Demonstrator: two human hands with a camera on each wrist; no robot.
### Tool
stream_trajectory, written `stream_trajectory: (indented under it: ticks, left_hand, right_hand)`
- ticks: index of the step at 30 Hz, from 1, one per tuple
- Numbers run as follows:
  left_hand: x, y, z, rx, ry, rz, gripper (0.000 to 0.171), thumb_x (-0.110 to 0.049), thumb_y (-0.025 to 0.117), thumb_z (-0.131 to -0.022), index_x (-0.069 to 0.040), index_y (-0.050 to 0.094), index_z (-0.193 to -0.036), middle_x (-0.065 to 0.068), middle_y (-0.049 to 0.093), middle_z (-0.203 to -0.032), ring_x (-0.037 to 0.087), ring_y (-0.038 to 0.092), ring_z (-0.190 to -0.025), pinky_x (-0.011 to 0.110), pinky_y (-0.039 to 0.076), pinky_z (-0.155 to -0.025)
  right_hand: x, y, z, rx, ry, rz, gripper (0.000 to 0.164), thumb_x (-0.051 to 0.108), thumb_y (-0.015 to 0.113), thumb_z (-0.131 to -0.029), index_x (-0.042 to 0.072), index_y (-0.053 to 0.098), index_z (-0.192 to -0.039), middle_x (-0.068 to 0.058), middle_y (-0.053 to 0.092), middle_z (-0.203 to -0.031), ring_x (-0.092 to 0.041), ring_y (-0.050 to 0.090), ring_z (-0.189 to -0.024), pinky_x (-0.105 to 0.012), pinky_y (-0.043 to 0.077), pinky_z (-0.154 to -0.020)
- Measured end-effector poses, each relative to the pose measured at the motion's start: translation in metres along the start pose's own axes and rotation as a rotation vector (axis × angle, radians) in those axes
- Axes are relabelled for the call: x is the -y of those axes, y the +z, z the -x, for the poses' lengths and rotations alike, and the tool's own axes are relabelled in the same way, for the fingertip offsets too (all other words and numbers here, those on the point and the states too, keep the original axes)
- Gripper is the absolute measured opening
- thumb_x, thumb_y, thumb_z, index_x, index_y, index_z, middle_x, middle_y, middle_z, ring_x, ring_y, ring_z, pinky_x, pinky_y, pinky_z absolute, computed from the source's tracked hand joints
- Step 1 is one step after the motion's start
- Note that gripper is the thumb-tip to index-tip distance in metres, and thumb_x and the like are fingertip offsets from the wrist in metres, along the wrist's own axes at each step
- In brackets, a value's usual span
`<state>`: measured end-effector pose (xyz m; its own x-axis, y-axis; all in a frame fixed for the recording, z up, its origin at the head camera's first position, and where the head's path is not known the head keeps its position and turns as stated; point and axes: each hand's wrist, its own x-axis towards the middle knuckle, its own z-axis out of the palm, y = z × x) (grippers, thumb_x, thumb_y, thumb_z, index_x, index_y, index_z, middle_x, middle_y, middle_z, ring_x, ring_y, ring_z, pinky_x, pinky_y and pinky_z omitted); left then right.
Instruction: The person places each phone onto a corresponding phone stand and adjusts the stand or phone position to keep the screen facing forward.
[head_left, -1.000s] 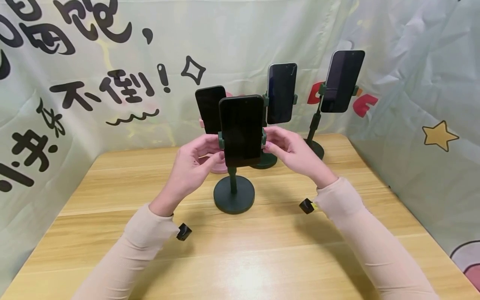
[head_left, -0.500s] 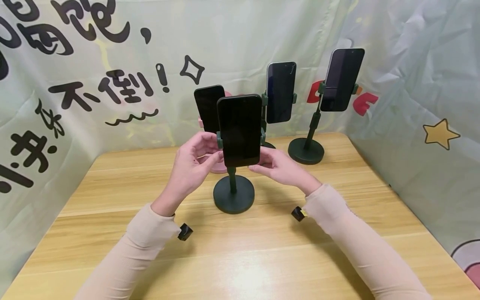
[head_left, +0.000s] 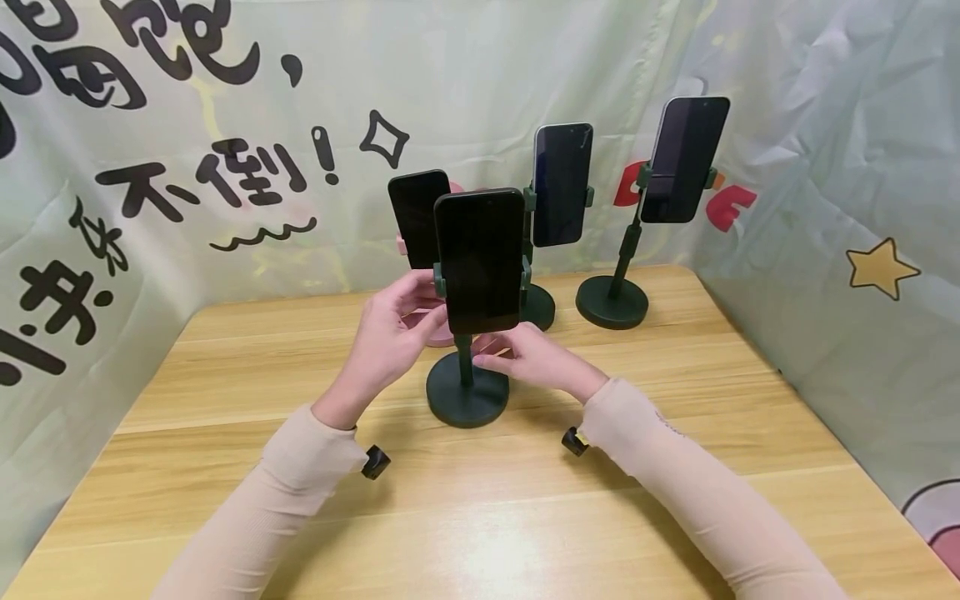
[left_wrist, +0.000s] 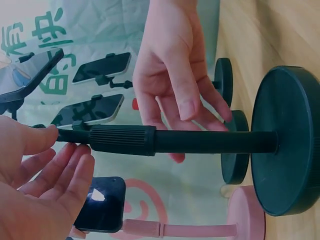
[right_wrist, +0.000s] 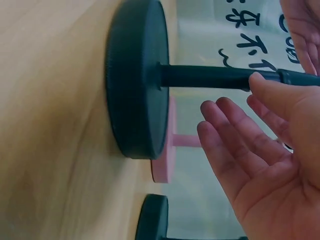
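Observation:
A black phone [head_left: 480,260] sits upright in the clamp of a dark green phone stand [head_left: 467,398] at the middle of the table. My left hand [head_left: 386,337] is beside the clamp; in the left wrist view its thumb [left_wrist: 42,137] and fingers pinch the thin upper pole, above the ribbed collar [left_wrist: 122,140]. My right hand [head_left: 536,358] is lower, by the stand's pole. Seen from the right wrist, the thumb [right_wrist: 265,85] overlaps the pole [right_wrist: 210,76] while the fingers stay loosely spread beneath it, not wrapped around.
Behind stand more phones on stands: one on a pink stand [left_wrist: 247,215], a phone [head_left: 562,185] on a green stand, and another phone [head_left: 686,160] on a stand at the right. A printed cloth [head_left: 300,100] hangs behind the wooden table [head_left: 247,358].
My right hand has left the clamp's right side and moved down and left to the pole. My left hand has barely shifted; the phone and stand stay in place.

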<state>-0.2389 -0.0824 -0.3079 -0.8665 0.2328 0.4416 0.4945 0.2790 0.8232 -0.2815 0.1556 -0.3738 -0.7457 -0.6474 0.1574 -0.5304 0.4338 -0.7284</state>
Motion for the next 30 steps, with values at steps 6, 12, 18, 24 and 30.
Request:
stream_trajectory:
  ticks: [6, 12, 18, 24, 30]
  left_hand:
    - [0.003, 0.005, -0.003, 0.008, 0.025, -0.04, 0.031, -0.002, 0.075, -0.099, -0.006, 0.071, -0.129, 0.014, 0.079, -0.118, 0.027, 0.079, -0.108, 0.04, 0.065, -0.095]
    - [0.005, 0.008, -0.004, -0.001, 0.04, -0.093, 0.023, -0.004, 0.074, -0.1, -0.005, 0.072, -0.124, 0.016, 0.079, -0.115, 0.03, 0.079, -0.105, 0.047, 0.066, -0.093]
    - [0.004, 0.009, -0.004, -0.015, 0.043, -0.108, 0.021, -0.002, 0.073, -0.1, -0.005, 0.073, -0.122, 0.016, 0.078, -0.114, 0.031, 0.079, -0.105, 0.05, 0.066, -0.093]
    - [0.005, 0.011, -0.004, -0.034, 0.057, -0.134, 0.02, -0.003, 0.074, -0.1, -0.004, 0.074, -0.121, 0.016, 0.079, -0.111, 0.031, 0.08, -0.104, 0.049, 0.066, -0.091]
    - [0.009, 0.006, -0.001, -0.059, 0.074, -0.156, 0.023, -0.004, 0.073, -0.101, -0.003, 0.075, -0.123, 0.016, 0.08, -0.116, 0.031, 0.08, -0.104, 0.048, 0.066, -0.092]
  right_hand:
    - [-0.005, 0.011, -0.005, -0.034, -0.02, 0.053, 0.027, 0.015, 0.075, -0.102, 0.012, 0.067, -0.127, -0.007, 0.076, -0.114, -0.023, 0.076, -0.108, -0.042, 0.064, -0.098]
    - [-0.008, 0.014, -0.005, -0.069, -0.04, 0.066, 0.026, 0.015, 0.076, -0.101, 0.014, 0.067, -0.125, -0.005, 0.076, -0.108, -0.02, 0.075, -0.104, -0.039, 0.064, -0.096]
    - [-0.007, 0.015, -0.005, -0.085, -0.043, 0.069, 0.025, 0.014, 0.076, -0.101, 0.014, 0.067, -0.124, -0.005, 0.075, -0.106, -0.02, 0.075, -0.103, -0.039, 0.064, -0.096]
    - [-0.007, 0.018, -0.007, -0.073, -0.032, 0.059, 0.022, 0.014, 0.076, -0.101, 0.013, 0.069, -0.122, -0.005, 0.076, -0.106, -0.019, 0.075, -0.102, -0.038, 0.064, -0.096]
    - [-0.002, 0.023, -0.011, -0.063, -0.021, 0.034, 0.026, 0.014, 0.076, -0.101, 0.013, 0.069, -0.126, -0.006, 0.077, -0.11, -0.02, 0.074, -0.103, -0.037, 0.064, -0.097]
